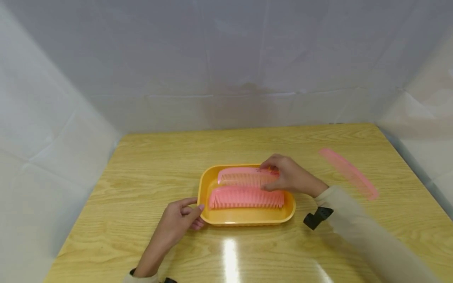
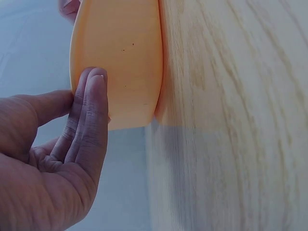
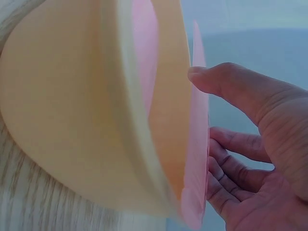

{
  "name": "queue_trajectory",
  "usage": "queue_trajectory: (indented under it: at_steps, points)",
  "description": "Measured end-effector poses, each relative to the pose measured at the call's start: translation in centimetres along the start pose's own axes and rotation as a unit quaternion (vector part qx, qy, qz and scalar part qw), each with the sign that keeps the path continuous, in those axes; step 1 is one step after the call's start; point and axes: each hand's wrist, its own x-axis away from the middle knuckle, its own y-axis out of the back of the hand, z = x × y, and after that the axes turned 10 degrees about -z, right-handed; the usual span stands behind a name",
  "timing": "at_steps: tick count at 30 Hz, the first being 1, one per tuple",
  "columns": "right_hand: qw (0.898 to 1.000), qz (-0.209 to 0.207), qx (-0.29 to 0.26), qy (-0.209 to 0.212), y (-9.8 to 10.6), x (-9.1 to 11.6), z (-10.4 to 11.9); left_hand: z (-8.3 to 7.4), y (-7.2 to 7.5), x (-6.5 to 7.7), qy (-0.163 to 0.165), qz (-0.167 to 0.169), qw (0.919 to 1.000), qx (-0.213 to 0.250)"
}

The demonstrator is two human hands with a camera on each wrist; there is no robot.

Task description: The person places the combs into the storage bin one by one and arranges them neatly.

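A yellow plastic tray [image 1: 247,218] sits on the wooden table with two pink combs at it. The nearer comb [image 1: 245,196] lies inside, teeth towards the person. My right hand [image 1: 291,177] grips the right part of the farther comb [image 1: 237,171], thumb on its near side and fingers at its far edge. In the right wrist view this gripped comb [image 3: 196,144] is at the rim, above the other comb [image 3: 146,53]. At the tray's left end, my left hand [image 1: 177,220] holds the rim between thumb and fingers; the fingers press the outer wall [image 2: 127,62].
A third pink comb [image 1: 348,173] lies slantwise on the table [image 1: 148,165], right of the tray. White sheeting [image 1: 230,110] hangs behind the table and along both sides. Black straps [image 1: 318,217] are on the person's wrists.
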Motion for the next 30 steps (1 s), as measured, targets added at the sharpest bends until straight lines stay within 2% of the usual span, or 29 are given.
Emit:
queue_trajectory:
  at_steps: [19, 30]
  points:
    - [0.999, 0.031, 0.007, -0.002, -2.2, -0.3, 0.9, 0.0, 0.0, 0.0, 0.004, -0.002, 1.0, -0.001]
    - [0.999, 0.035, 0.012, 0.013, -2.9, -0.2, 0.9, 0.0, -0.1, 0.0, 0.006, -0.004, 1.0, 0.002]
